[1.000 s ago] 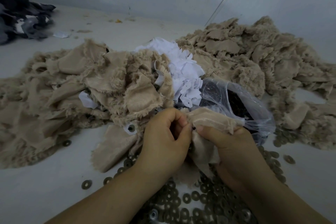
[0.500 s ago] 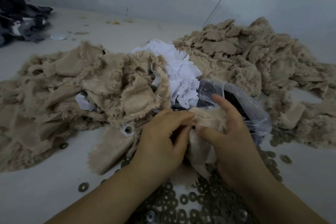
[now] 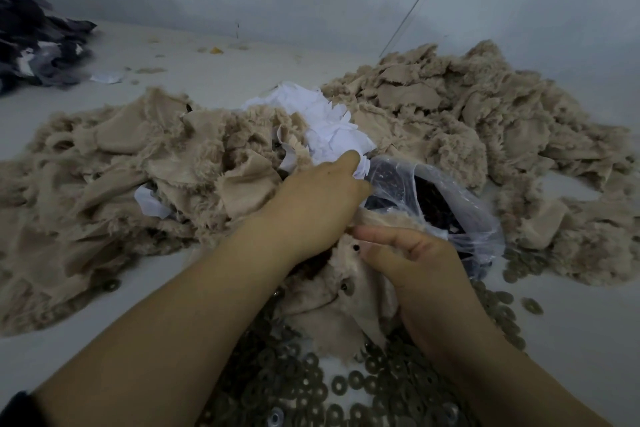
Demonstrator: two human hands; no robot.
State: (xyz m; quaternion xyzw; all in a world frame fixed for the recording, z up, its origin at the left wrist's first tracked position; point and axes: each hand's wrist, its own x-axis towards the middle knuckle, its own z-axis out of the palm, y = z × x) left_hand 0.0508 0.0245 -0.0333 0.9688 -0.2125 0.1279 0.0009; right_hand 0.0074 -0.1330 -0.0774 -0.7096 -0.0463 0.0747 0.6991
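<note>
Loose washers [image 3: 311, 388] lie heaped nearest the viewer on the table [image 3: 104, 322], within easy reach for fitting. Just above them the right hand [image 3: 422, 263] grips a tan plush piece [image 3: 346, 308], fingers curled round its edge so that the side with a small black stud [image 3: 356, 247] faces up. The left hand [image 3: 311, 204] reaches to the mouth of the plastic bag [image 3: 450, 204] of dark parts, beside white scraps [image 3: 329, 128]. Whether it pinches anything cannot be told. Beyond lie the left plush pile [image 3: 104, 177] and right plush pile [image 3: 467, 121], probably stock kept apart, with dark cloth [image 3: 34, 42] far left.
</note>
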